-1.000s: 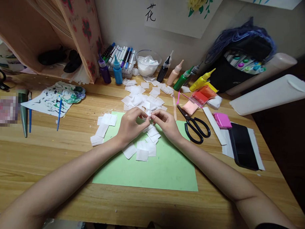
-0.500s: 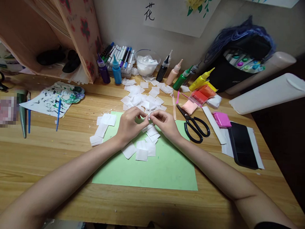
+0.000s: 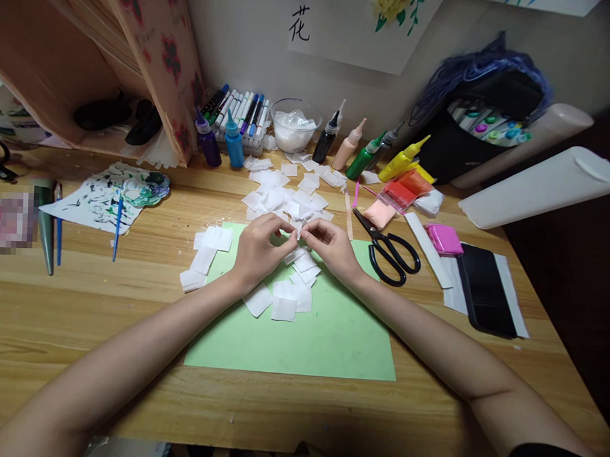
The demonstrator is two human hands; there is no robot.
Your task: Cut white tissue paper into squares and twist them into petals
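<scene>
Grey wall [image 3: 241, 53] with artwork hung on it backs a wooden counter [image 3: 82, 294] crowded with craft supplies, as the head camera looks down. At centre, a person's left hand [image 3: 259, 252] and right hand [image 3: 333, 248] meet fingertip to fingertip, the grip of each apparently pinched on a small white piece [image 3: 299, 233], probably paper and mostly hidden, near the far edge of a green sheet [image 3: 301, 348]. Shaping that piece looks to be the step in hand, perhaps by twisting or folding; the detail is too small to tell. The next move seems to call for a light pinch from both sides and mere finger motion, since thin paper could tear or slip.

Taking the fingertips as the dial's centre, a white paper pile [image 3: 273, 194] spreads toward eleven and twelve o'clock, a glass bowl [image 3: 278, 131] beyond it. Loose squares [image 3: 285, 302] lie at six on the green sheet; side squares [image 3: 204, 259] straddle its nine-o'clock edge. Black-handled scissors [image 3: 383, 241] rest at three, near the right hand, one loop overlapping the sheet. Widest room appears at six, between the forearms, on the sheet's near half; past it runs the counter's front edge.
</scene>
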